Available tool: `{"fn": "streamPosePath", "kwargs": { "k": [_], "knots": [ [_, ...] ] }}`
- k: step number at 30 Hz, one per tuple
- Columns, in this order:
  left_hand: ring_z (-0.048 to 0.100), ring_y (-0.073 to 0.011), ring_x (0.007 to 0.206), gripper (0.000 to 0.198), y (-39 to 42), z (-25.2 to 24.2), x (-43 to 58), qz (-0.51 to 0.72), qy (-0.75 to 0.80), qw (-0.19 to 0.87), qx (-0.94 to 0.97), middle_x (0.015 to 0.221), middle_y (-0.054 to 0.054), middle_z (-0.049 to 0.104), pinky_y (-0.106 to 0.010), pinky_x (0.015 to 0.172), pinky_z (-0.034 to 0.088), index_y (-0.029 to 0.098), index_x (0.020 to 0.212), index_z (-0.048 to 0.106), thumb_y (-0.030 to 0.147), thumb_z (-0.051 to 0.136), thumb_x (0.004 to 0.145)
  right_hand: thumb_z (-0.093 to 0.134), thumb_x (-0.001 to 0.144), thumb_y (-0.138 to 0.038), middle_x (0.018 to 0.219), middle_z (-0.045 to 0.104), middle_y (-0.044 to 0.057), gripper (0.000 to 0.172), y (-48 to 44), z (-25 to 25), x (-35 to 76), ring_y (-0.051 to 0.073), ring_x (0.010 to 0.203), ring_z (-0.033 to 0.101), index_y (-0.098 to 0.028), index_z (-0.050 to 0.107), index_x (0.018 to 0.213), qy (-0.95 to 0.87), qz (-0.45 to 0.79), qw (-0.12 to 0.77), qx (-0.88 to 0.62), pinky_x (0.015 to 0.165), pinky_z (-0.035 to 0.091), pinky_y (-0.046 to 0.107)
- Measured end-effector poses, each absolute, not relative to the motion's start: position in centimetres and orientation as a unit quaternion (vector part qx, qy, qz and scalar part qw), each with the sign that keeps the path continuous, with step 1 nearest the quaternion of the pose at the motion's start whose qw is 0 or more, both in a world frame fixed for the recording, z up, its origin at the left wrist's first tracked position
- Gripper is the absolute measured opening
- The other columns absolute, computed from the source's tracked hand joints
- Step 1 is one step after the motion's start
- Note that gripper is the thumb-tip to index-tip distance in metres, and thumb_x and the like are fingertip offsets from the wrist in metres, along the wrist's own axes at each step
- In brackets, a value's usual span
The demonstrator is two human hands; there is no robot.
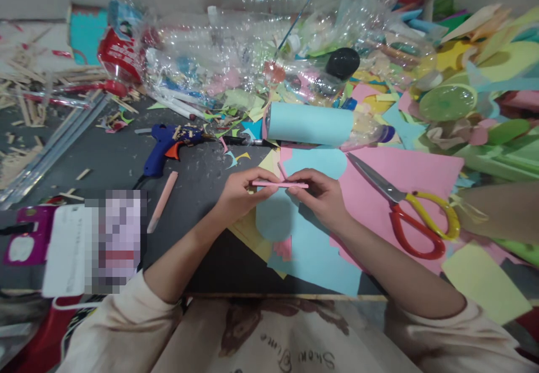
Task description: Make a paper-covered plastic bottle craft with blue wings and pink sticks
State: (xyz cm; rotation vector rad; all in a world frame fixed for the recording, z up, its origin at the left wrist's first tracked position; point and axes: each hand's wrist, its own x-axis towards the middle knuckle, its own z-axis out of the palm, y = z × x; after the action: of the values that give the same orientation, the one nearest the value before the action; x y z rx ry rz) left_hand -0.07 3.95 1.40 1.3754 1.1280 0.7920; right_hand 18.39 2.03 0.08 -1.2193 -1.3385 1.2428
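Between my two hands is a narrow strip of pink paper (280, 184), held level above the sheets. My left hand (244, 192) pinches its left part between thumb and fingers. The right part is pinched in my right hand (320, 194), whose thumb lies along the near edge. A short pink piece sticks up near the fingertips; whether it joins the strip I cannot tell. Under the hands lie light blue paper (324, 255) and a larger pink sheet (404, 171). Just beyond them a plastic bottle wrapped in light blue paper (311, 123) rests on its side.
Scissors (391, 193) with red and yellow handles lie right of my right hand. A blue glue gun (158, 148) and a peach-coloured stick (163, 201) lie to the left. Clear plastic bottles (189, 47) and paper scraps (505, 58) crowd the back and right side.
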Motion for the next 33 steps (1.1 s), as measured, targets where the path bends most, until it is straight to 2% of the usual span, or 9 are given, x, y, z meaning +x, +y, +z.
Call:
{"fn": "streamPosePath", "kwargs": {
  "k": [3, 9, 17, 21, 24, 29, 33],
  "knots": [
    [0.065, -0.0164, 0.073, 0.035, 3.85, 1.57, 0.03, 0.331, 0.479, 0.557, 0.593, 0.08, -0.005, 0.073, -0.024, 0.064, 0.049, 0.018, 0.077, 0.071, 0.053, 0.072, 0.073, 0.071, 0.077, -0.053, 0.076, 0.072, 0.004, 0.029, 2.11, 0.17, 18.42, 0.017, 0.067, 0.062, -0.024, 0.073, 0.078, -0.569, 0.5, 0.449, -0.475, 0.061, 0.048, 0.033],
    [0.065, -0.016, 0.073, 0.031, 3.79, 1.42, 0.04, 0.344, 0.471, 0.571, 0.578, 0.079, -0.004, 0.073, -0.024, 0.064, 0.05, 0.018, 0.076, 0.071, 0.049, 0.075, 0.072, 0.071, 0.079, -0.048, 0.072, 0.073, 0.004, 0.024, 2.12, 0.21, 18.45, 0.018, 0.067, 0.064, -0.025, 0.074, 0.073, -0.577, 0.479, 0.46, -0.476, 0.059, 0.048, 0.034],
    [0.063, -0.0134, 0.065, 0.029, 3.94, 1.49, -0.2, 0.353, 0.471, 0.59, 0.552, 0.073, -0.003, 0.071, -0.022, 0.058, 0.048, 0.018, 0.075, 0.07, 0.045, 0.077, 0.069, 0.075, 0.077, -0.028, 0.071, 0.072, 0.002, 0.002, 2.15, -0.11, 18.46, 0.016, 0.065, 0.063, -0.026, 0.076, 0.076, -0.561, 0.467, 0.5, -0.466, 0.057, 0.047, 0.031],
    [0.061, -0.0135, 0.064, 0.033, 3.96, 1.79, -0.04, 0.354, 0.493, 0.584, 0.539, 0.068, -0.002, 0.068, -0.023, 0.057, 0.047, 0.018, 0.07, 0.067, 0.048, 0.079, 0.066, 0.074, 0.077, -0.022, 0.071, 0.073, 0.001, 0.005, 2.12, -0.11, 18.46, 0.016, 0.065, 0.063, -0.027, 0.075, 0.075, -0.565, 0.463, 0.506, -0.459, 0.058, 0.048, 0.031],
    [0.06, -0.0122, 0.062, 0.035, 4.02, 1.84, 0.04, 0.362, 0.504, 0.571, 0.537, 0.066, -0.001, 0.065, -0.022, 0.057, 0.047, 0.017, 0.066, 0.064, 0.049, 0.081, 0.064, 0.073, 0.078, -0.024, 0.071, 0.072, 0.001, 0.004, 2.1, -0.11, 18.45, 0.016, 0.066, 0.063, -0.026, 0.075, 0.075, -0.569, 0.454, 0.505, -0.464, 0.059, 0.049, 0.032],
    [0.059, -0.011, 0.062, 0.031, 4.15, 2.0, -0.03, 0.375, 0.509, 0.573, 0.521, 0.066, 0.001, 0.064, -0.021, 0.058, 0.048, 0.018, 0.067, 0.063, 0.043, 0.081, 0.062, 0.072, 0.08, -0.028, 0.069, 0.07, 0.001, 0.005, 2.13, -0.29, 18.5, 0.016, 0.065, 0.062, -0.026, 0.074, 0.075, -0.571, 0.428, 0.512, -0.478, 0.058, 0.047, 0.031],
    [0.059, -0.0099, 0.058, 0.029, 4.17, 2.0, -0.15, 0.382, 0.513, 0.575, 0.51, 0.063, 0.002, 0.062, -0.019, 0.053, 0.046, 0.017, 0.067, 0.06, 0.036, 0.081, 0.062, 0.072, 0.079, -0.026, 0.069, 0.069, 0.0, 0.004, 2.15, -0.44, 18.56, 0.016, 0.066, 0.062, -0.026, 0.074, 0.076, -0.563, 0.429, 0.519, -0.479, 0.058, 0.047, 0.031]
  ]
}}
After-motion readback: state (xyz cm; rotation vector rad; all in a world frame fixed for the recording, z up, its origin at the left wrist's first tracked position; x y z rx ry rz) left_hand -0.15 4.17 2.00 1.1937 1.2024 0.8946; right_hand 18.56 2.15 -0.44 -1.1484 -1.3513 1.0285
